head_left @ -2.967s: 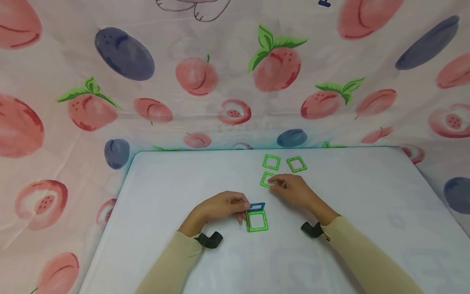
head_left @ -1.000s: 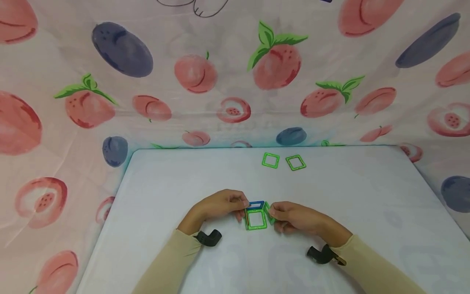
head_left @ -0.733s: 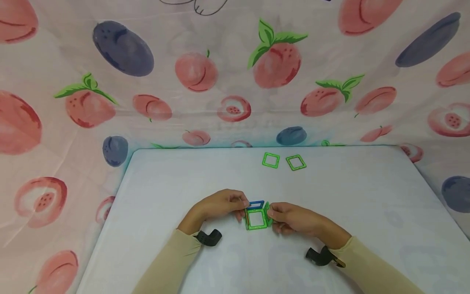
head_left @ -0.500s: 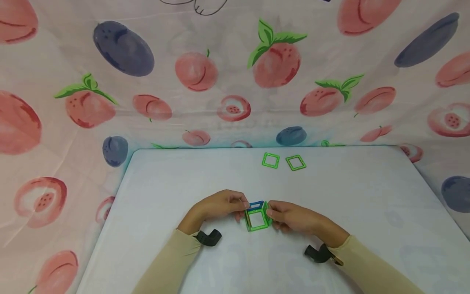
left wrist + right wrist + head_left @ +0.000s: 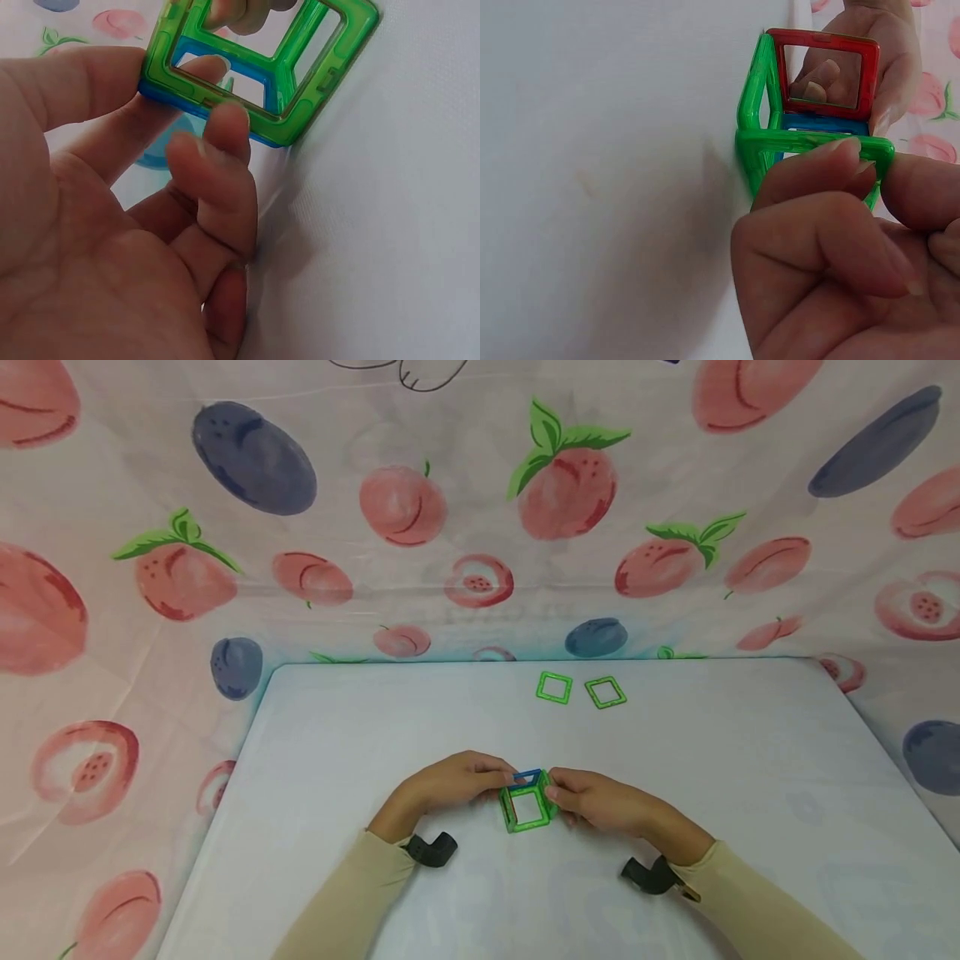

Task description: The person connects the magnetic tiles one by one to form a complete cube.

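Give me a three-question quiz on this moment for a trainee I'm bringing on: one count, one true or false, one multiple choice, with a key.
1. Count: in the head view, how many loose green frames lie near the far edge of the table, apart from the build?
2. True or false: the right hand pinches a green side frame of the build.
3. Multiple choice: in the head view, what colour is the frame at the build's far side? a) yellow b) blue c) white

Key: 1. Two. 2. True. 3. b, the blue frame.
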### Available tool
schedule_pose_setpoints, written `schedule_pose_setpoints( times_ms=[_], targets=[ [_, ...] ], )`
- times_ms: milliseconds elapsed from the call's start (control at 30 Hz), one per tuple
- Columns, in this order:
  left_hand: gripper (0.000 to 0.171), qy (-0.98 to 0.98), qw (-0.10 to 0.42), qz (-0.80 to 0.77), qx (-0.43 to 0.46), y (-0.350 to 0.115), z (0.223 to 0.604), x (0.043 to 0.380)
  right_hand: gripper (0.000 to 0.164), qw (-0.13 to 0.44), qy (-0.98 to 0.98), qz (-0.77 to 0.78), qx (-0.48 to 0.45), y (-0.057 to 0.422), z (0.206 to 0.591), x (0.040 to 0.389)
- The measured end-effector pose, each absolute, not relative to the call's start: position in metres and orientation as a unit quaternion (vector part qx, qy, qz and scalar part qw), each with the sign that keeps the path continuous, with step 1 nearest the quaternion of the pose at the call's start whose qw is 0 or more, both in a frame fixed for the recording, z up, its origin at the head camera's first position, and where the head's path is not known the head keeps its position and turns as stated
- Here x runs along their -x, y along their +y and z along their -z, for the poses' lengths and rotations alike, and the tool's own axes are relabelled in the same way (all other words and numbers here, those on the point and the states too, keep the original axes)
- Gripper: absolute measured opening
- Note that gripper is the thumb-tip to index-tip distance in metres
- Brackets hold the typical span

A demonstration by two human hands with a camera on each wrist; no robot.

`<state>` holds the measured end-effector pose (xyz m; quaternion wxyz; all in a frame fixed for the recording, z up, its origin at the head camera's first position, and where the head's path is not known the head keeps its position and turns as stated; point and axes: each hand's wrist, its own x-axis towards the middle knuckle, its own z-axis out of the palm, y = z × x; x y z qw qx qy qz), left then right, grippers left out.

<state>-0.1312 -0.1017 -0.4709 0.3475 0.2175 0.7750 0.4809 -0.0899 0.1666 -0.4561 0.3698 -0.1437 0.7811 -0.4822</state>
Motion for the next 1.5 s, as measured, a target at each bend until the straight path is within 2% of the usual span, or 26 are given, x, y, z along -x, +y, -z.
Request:
schedule_pose_setpoints(
  times_ms=[200, 400, 500, 633, 800, 867, 1067, 1367, 1500],
  targets=[
    [0.03, 0.779, 0.351, -0.474, -0.212, -0.1, 0.467, 0.129, 0.027, 0.344, 0.806, 0.461, 0.142, 0.165, 0.454, 0.089],
    [0.03, 0.779, 0.35, -0.471, -0.219, -0.101, 0.467, 0.129, 0.023, 0.26, 0.863, 0.41, 0.136, 0.164, 0.446, 0.086],
    [0.029, 0.776, 0.351, -0.472, -0.227, -0.101, 0.468, 0.13, 0.021, 0.222, 0.883, 0.379, 0.163, 0.164, 0.445, 0.083],
    [0.028, 0.776, 0.352, -0.47, -0.232, -0.103, 0.469, 0.131, 0.017, 0.189, 0.895, 0.352, 0.197, 0.164, 0.448, 0.082],
    [0.023, 0.774, 0.354, -0.471, -0.231, -0.105, 0.469, 0.133, 0.013, 0.148, 0.907, 0.342, 0.194, 0.164, 0.449, 0.086],
    [0.029, 0.776, 0.352, -0.468, -0.232, -0.105, 0.469, 0.134, 0.015, 0.132, 0.913, 0.337, 0.187, 0.164, 0.448, 0.088],
    [0.068, 0.783, 0.348, -0.447, -0.255, -0.106, 0.468, 0.134, 0.016, 0.092, 0.924, 0.331, 0.167, 0.161, 0.449, 0.099],
    [0.073, 0.796, 0.334, -0.419, -0.281, -0.107, 0.468, 0.133, 0.019, 0.033, 0.928, 0.33, 0.169, 0.154, 0.45, 0.101],
    [0.073, 0.795, 0.334, -0.419, -0.285, -0.107, 0.468, 0.133, 0.012, 0.026, 0.91, 0.345, 0.227, 0.152, 0.445, 0.092]
  ],
)
